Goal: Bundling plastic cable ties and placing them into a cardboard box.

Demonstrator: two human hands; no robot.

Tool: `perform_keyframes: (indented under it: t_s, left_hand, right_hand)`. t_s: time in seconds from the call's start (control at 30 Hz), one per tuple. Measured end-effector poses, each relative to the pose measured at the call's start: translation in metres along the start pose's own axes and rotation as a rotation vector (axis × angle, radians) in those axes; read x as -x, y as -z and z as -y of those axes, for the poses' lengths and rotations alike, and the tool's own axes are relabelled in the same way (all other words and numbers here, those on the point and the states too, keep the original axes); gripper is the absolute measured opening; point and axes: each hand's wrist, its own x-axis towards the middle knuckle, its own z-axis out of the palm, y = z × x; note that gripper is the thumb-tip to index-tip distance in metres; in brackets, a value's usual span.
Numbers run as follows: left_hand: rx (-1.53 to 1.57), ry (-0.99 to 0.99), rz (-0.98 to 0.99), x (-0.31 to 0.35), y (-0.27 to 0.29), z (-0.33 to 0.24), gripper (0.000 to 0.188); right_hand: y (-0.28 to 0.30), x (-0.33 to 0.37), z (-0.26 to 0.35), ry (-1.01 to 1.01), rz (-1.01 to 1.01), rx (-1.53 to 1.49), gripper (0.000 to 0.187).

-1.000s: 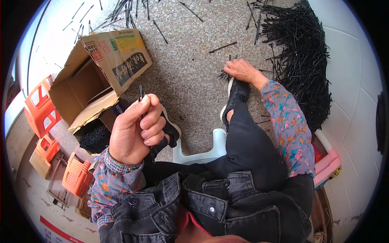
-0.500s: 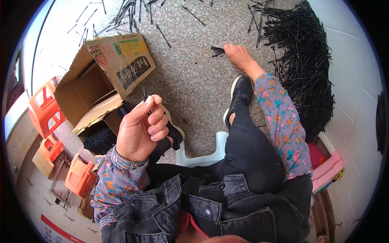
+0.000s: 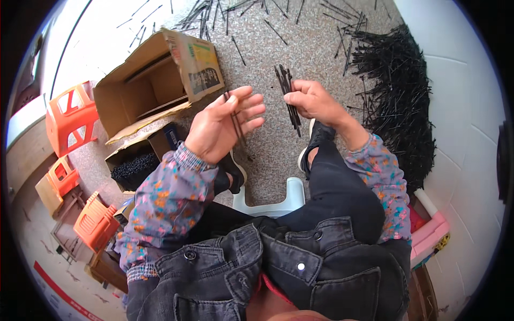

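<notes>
My right hand (image 3: 319, 104) pinches a small bundle of thin black sticks (image 3: 286, 88) between thumb and fingers, held nearly upright over the speckled floor. Beside it my left hand (image 3: 213, 128) has its palm turned up and its fingers spread. A few thin dark sticks (image 3: 237, 124) lie across that palm, pressed under the thumb. At the right, against the wall, a long heap of the same black sticks (image 3: 393, 107) covers the floor. What the sticks are exactly I cannot make out.
A cardboard box (image 3: 206, 77) lies open left of my left hand. Nearer me, a smaller box (image 3: 155, 142) holds tightly packed black sticks. Orange plastic stools (image 3: 72, 117) stand far left. Loose sticks (image 3: 238, 51) are scattered ahead. A pale stool (image 3: 267, 208) is between my legs.
My right hand has lifted its bundle from the floor and drawn it closer to my left hand. My left hand has moved right and forward, its fingers spreading. The view has shifted slightly.
</notes>
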Motion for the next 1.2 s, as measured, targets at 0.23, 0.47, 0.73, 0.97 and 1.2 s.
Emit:
perform_keyframes:
  t_s: [0.23, 0.47, 0.73, 0.97, 1.2]
  left_hand:
    - [0.063, -0.109, 0.240, 0.017, -0.026, 0.001, 0.033]
    - [0.172, -0.159, 0.544, 0.042, -0.045, 0.003, 0.024]
    - [0.241, -0.161, 0.726, 0.066, -0.042, -0.009, 0.027]
    - [0.236, -0.200, 0.709, 0.069, -0.043, -0.004, 0.027]
    - [0.190, -0.185, 0.729, 0.064, -0.040, -0.005, 0.028]
  right_hand:
    - [-0.062, 0.059, 0.105, 0.081, 0.075, 0.091, 0.020]
    - [-0.120, 0.089, 0.132, 0.231, -0.132, 0.373, 0.023]
    - [-0.161, 0.121, 0.147, 0.230, -0.303, 0.466, 0.022]
    - [-0.166, 0.118, 0.132, 0.277, -0.404, 0.598, 0.018]
    - [-0.155, 0.103, 0.120, 0.394, -0.418, 0.658, 0.016]
